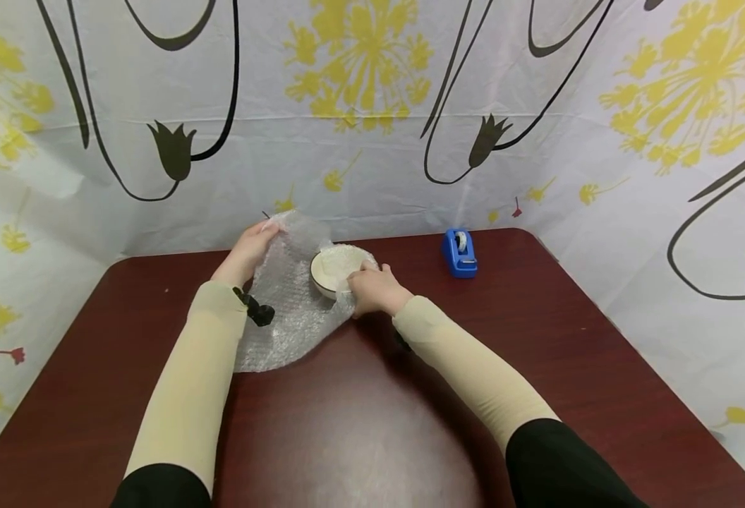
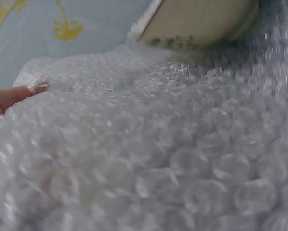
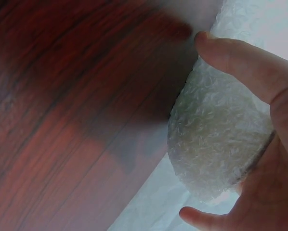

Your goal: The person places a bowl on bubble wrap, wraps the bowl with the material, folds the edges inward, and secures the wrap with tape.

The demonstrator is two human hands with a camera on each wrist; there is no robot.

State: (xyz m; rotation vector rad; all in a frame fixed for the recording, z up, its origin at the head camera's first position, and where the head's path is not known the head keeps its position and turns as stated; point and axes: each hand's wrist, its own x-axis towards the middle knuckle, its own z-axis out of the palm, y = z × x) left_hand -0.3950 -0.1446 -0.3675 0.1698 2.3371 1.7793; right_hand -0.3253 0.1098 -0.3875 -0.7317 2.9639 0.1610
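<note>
Pinching an edge of bubble wrap, a person's left hand | fingers of the right hand grasping a dark-rimmed bowl through the wrap | bowl partly covered, toward the counter's far side | blue tape dispenser well apart

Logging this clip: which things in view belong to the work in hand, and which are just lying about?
In the work:
bubble wrap, partly around the bowl
left hand, gripping the wrap
right hand, holding wrap against the bowl

Lying about or background:
blue tape dispenser, untouched; possibly relevant
table, supporting surface
flower-patterned backdrop
</note>
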